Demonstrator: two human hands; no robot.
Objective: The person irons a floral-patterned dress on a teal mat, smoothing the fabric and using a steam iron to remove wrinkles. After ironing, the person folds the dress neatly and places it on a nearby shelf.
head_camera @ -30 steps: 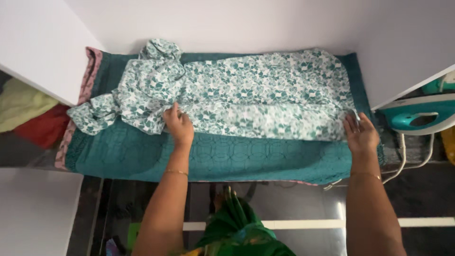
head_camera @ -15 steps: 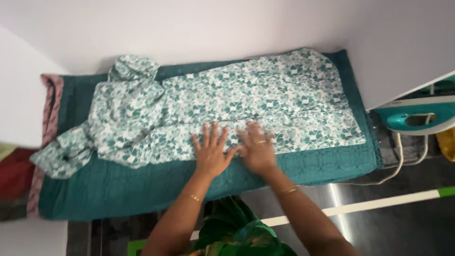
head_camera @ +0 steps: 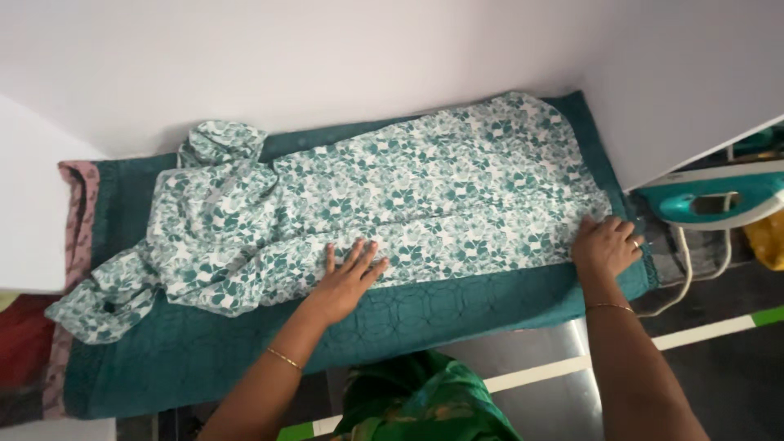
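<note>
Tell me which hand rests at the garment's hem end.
The right hand, beside the iron; the left hand lies flat mid-length on the floral garment.

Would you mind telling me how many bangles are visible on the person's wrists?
2: one thin gold bangle on the left wrist, below the left hand; another bangle on the right wrist, below the right hand.

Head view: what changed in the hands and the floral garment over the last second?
The right hand slid from the garment's middle out to its right end; the left hand stayed flat near the middle. The floral garment remains spread on the teal quilted pad, with the iron unmoved.
</note>
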